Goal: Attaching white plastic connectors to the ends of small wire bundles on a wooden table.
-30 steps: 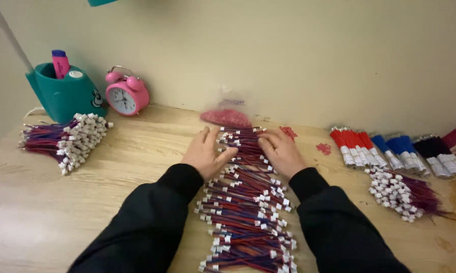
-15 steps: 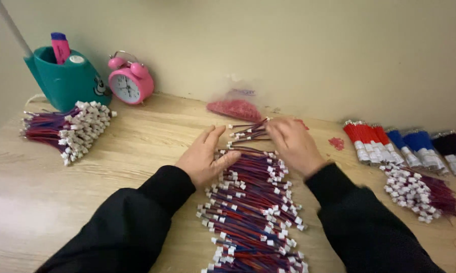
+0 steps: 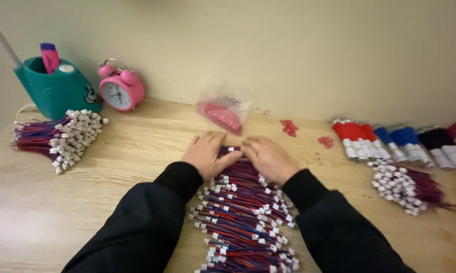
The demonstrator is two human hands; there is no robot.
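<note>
A long pile of red and blue wires with white plug ends (image 3: 243, 217) runs down the middle of the wooden table (image 3: 137, 146). My left hand (image 3: 208, 154) and my right hand (image 3: 268, 159) rest side by side on the far end of the pile, fingers pressed onto the wires. Whether the fingers pinch any wires is hidden. Both arms wear black sleeves.
A second wire bundle (image 3: 61, 136) lies at the left and a third (image 3: 407, 184) at the right. A teal pen holder (image 3: 56, 91), a pink alarm clock (image 3: 120, 91), a clear bag of pink bits (image 3: 223, 114) and red, blue and dark wire bundles (image 3: 395, 141) stand along the wall.
My right hand has come back from the far right end of the pile towards the left hand. Both hands now sit close together on the pile's far end.
</note>
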